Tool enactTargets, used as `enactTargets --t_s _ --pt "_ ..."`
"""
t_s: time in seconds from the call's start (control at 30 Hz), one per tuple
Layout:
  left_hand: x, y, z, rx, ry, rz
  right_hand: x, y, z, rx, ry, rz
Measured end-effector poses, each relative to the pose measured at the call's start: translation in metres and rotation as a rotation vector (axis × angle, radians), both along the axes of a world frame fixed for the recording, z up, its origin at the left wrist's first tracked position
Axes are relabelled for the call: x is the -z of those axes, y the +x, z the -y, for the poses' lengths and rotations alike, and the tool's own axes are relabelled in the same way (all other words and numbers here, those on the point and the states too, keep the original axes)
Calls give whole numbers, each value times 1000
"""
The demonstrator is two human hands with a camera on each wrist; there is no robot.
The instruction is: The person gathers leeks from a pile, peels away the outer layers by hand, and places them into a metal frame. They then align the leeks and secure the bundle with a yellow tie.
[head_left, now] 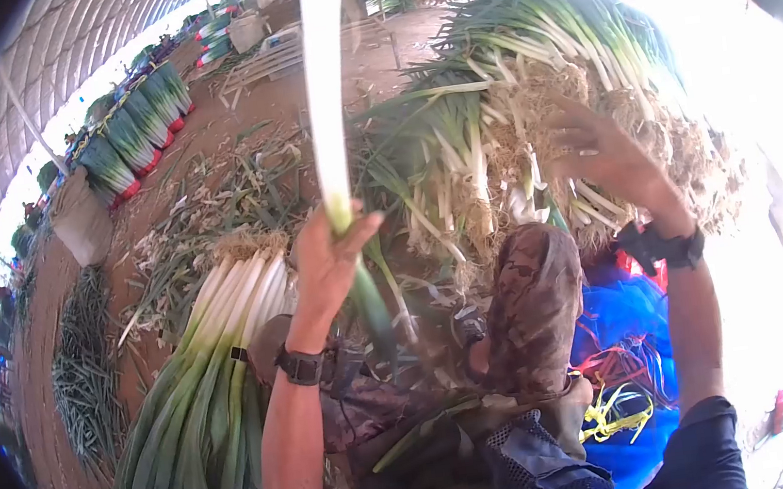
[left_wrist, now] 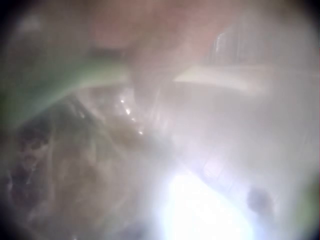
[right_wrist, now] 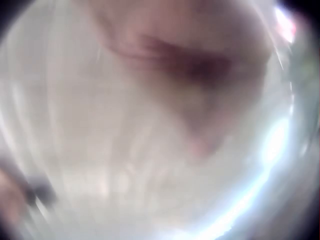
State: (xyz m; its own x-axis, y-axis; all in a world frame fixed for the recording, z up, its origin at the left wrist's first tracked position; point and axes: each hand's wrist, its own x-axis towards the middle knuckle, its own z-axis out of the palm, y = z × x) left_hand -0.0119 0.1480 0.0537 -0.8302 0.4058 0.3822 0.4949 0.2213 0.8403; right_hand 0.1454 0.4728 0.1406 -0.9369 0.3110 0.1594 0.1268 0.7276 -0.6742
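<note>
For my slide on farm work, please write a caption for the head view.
Left hand holds up one long green onion; right hand touches the onion heap.

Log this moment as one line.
left hand: grips green onion stalk, raised | right hand: on onion heap, grip unclear | laid bundle: beside left arm

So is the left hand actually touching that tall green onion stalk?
Touching. In the head view the left hand grips the green onion stalk, thumb wrapped round it.

A leek heap point(head_left: 492, 105) blocks ahead, a laid bundle point(head_left: 203, 385) crowds left; bare floor point(head_left: 206, 125) lies beyond.
</note>
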Motion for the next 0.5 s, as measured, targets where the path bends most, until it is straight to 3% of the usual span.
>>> enactTargets --t_s 0.07,0.1,0.17,0.2,0.23,0.3,0.33,0.37,0.4,0.5 --pt "-22 26 -23 149 63 -37 18 -28 41 -437 -408 -505" --pt "-25 38 -36 265 122 -101 16 -36 67 -459 -416 -498" --pt "4 44 -67 309 -13 -564 1 -40 114 -569 -770 -494" --pt "2 61 -80 183 44 -364 -5 -39 123 -539 -939 -454" --pt "1 76 -89 45 102 -167 -8 -41 133 -425 -929 -541" --pt "23 73 -94 35 277 -104 -23 -35 142 -287 -882 -741" --pt "25 68 -93 -18 265 -113 -31 -29 133 -468 -922 -735" --pt "27 63 -91 -1 291 -308 -39 -23 122 -636 -955 -730" --pt "27 59 -87 24 314 -502 -54 -20 116 -662 -973 -713" --pt "-37 38 -61 -7 221 -730 -104 -15 104 -1324 -645 -387"
